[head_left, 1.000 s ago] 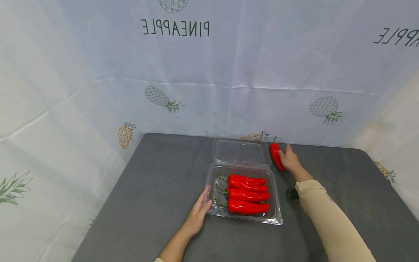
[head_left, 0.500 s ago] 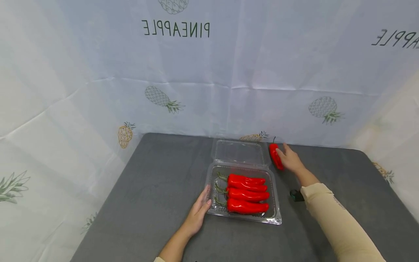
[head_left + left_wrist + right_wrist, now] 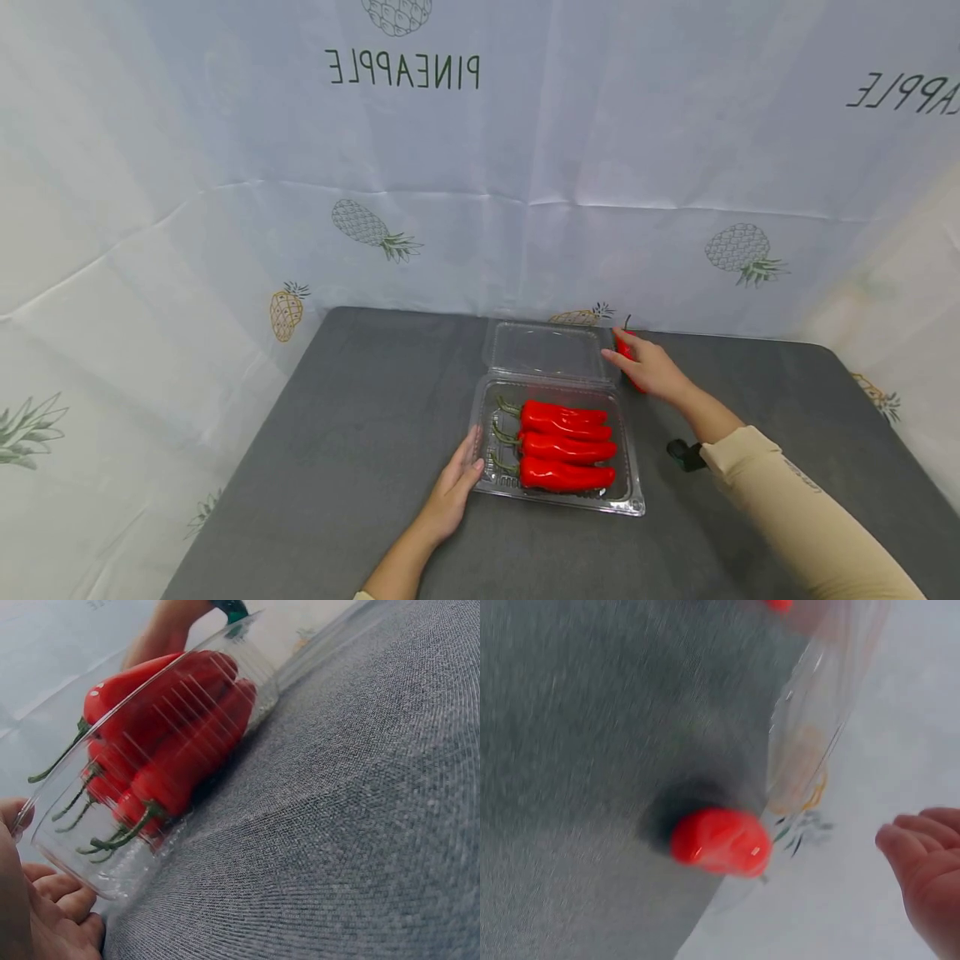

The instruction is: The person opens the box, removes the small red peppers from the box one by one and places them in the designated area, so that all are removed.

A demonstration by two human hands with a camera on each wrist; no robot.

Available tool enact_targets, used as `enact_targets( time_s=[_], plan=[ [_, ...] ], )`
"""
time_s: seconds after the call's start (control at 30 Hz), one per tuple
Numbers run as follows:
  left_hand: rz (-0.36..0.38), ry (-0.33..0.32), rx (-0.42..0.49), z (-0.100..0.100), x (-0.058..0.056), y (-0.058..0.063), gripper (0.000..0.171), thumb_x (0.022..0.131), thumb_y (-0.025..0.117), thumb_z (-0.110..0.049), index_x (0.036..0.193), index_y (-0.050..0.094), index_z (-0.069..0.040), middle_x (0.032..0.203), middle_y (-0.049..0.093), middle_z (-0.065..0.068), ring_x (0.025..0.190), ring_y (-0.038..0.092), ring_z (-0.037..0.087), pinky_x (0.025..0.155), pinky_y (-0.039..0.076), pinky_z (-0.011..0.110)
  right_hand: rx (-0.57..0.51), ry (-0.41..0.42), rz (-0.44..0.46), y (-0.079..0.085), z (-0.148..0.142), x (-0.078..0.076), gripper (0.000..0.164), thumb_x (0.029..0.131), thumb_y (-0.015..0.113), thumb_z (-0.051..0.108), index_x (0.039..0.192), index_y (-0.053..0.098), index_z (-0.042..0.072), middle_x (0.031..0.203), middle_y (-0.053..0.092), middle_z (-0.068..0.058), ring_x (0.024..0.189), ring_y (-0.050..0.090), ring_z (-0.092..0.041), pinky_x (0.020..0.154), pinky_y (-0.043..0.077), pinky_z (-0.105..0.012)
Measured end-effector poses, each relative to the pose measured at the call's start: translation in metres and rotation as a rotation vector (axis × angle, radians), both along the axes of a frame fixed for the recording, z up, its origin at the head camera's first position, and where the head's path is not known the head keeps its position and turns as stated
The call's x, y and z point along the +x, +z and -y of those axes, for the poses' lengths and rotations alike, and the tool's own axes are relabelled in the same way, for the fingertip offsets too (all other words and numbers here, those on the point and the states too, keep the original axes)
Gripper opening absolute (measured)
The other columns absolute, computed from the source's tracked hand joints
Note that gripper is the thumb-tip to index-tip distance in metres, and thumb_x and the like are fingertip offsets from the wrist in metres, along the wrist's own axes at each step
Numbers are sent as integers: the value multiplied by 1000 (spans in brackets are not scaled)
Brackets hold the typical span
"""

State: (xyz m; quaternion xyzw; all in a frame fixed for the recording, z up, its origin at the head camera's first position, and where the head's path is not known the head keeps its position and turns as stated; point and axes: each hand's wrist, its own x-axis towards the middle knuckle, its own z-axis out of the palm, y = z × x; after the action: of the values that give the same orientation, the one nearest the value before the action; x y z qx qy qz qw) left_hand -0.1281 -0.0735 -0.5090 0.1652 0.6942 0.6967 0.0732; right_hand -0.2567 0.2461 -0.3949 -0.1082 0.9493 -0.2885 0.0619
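A clear plastic clamshell container (image 3: 633, 467) stands on the table with its lid (image 3: 551, 348) folded back. Several red peppers (image 3: 567, 477) with green stems lie side by side in it. My left hand (image 3: 447, 492) holds the container's left side; in the left wrist view, the thumb is at the rim and the fingers are lower down at the wall. One more red pepper (image 3: 720, 841) rests on the table right of the lid. My right hand (image 3: 651, 367) reaches over that pepper with extended fingers toward the lid's right edge, partly covering the pepper in the head view.
The dark grey table (image 3: 360, 417) ends at a white pineapple-print curtain (image 3: 450, 250), which rises close behind the lid and the loose pepper. A small black device (image 3: 686, 456) is at the right wrist.
My right hand has come off the loose pepper's right side and moved left across it toward the lid. The left hand, the container and the peppers have stayed put.
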Motion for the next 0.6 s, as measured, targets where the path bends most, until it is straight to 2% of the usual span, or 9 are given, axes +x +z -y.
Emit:
enact_targets(
  time_s=[0.03, 0.07, 0.1, 0.13, 0.23, 0.27, 0.3, 0.37, 0.6],
  plan=[
    [0, -2, 1, 0, 0, 0, 56, 100, 36, -13, 146, 11, 6, 154, 11, 24, 143, 8, 36, 103, 15, 2, -9, 26, 2, 0, 2, 2, 70, 95, 50, 40, 146, 24, 0, 78, 59, -25, 70, 53, -46, 59, 47, -45],
    [0, -3, 1, 0, 0, 0, 56, 100, 36, -13, 146, 11, 6, 154, 11, 24, 143, 8, 36, 103, 15, 2, -20, 53, 10, 1, 5, 4, 71, 94, 52, 41, 146, 26, 1, 79, 60, -24, 77, 55, -48, 60, 49, -44],
    [0, -3, 1, 0, 0, 0, 56, 100, 36, -13, 146, 11, 6, 154, 11, 24, 143, 8, 36, 103, 15, 2, -28, 78, 21, 1, 7, 6, 71, 93, 53, 41, 146, 27, 2, 77, 61, -19, 74, 55, -46, 60, 49, -42],
    [0, -3, 0, 0, 0, 0, 56, 100, 36, -13, 146, 11, 6, 154, 11, 24, 143, 8, 36, 103, 15, 2, -47, 99, 42, 0, 9, 8, 70, 92, 55, 40, 145, 29, 3, 65, 54, -13, 64, 48, -44, 55, 46, -40],
    [2, 1, -4, 0, 0, 0, 56, 101, 36, -14, 147, 11, 6, 154, 11, 24, 143, 9, 35, 103, 15, 2, -80, 175, 68, 1, 16, 13, 66, 91, 58, 35, 144, 34, 4, 61, 53, -4, 59, 51, -29, 57, 48, -32],
    [1, 3, -4, 0, 0, 0, 56, 100, 36, -14, 146, 11, 6, 154, 12, 24, 143, 9, 35, 103, 15, 2, -94, 193, 81, 1, 19, 15, 65, 91, 59, 34, 143, 35, 4, 54, 46, -3, 51, 40, -23, 52, 43, -29],
    [0, 4, -4, 0, 0, 0, 56, 100, 36, -14, 146, 11, 6, 154, 12, 24, 143, 9, 35, 103, 15, 2, -105, 211, 91, 2, 21, 16, 64, 91, 60, 31, 143, 36, 5, 50, 38, -1, 50, 34, -17, 50, 39, -27],
    [1, 6, -2, 0, 0, 0, 56, 100, 36, -13, 146, 11, 7, 154, 12, 24, 143, 9, 35, 103, 16, 2, -116, 250, 96, 3, 25, 20, 62, 90, 60, 29, 142, 37, 3, 48, 36, 2, 49, 32, -8, 49, 38, -24],
    [0, 1, 8, 0, 0, 1, 57, 100, 36, -12, 145, 10, 9, 153, 10, 26, 142, 9, 37, 103, 16, 2, -73, 351, 139, 5, 42, 33, 63, 89, 62, 30, 141, 39, 3, 49, 33, 7, 40, 23, -7, 45, 35, -24]
  ],
)
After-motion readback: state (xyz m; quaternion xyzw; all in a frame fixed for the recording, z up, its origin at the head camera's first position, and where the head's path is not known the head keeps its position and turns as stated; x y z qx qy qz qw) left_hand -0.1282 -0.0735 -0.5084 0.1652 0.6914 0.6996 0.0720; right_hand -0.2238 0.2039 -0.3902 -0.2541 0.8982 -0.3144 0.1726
